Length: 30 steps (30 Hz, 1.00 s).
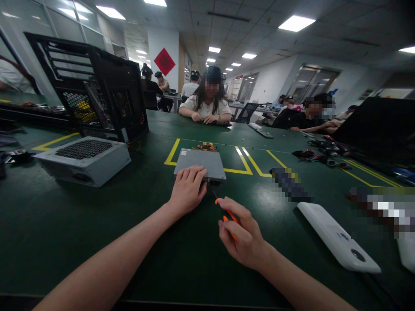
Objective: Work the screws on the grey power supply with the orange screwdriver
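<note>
Grey box under left hand; screwdriver in right.

Right hand hides most of the screwdriver; 2 objects pixelated.

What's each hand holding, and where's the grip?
Right hand grips an orange-handled screwdriver by its handle. Left hand holds nothing; it rests on the grey power supply.
</note>
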Motion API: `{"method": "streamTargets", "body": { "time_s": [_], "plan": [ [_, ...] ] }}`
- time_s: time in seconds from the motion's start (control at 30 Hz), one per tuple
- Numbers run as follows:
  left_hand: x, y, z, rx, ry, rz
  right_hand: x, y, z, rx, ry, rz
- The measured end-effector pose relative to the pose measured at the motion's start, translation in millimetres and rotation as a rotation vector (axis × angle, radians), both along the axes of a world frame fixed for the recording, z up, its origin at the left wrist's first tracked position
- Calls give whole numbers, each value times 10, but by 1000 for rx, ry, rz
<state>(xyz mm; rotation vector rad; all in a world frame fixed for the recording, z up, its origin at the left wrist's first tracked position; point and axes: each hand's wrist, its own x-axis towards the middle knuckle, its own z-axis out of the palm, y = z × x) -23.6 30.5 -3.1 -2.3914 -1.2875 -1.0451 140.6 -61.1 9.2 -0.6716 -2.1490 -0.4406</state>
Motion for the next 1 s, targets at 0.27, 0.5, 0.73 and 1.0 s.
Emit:
{"method": "streamTargets", "body": {
  "time_s": [0.27,0.5,0.73,1.0],
  "plan": [
    [-4,-11,12,4,4,-3,19,-3,-27,-24,-21,4],
    [2,3,-9,-6,1,-1,10,-8,-5,-6,18,-21],
    [3,-6,0,-4,5,10,17,-2,-27,11,-7,-7],
    [-5,-10,9,6,-3,-7,21,-3,-64,-17,-60,-20]
  ]
}}
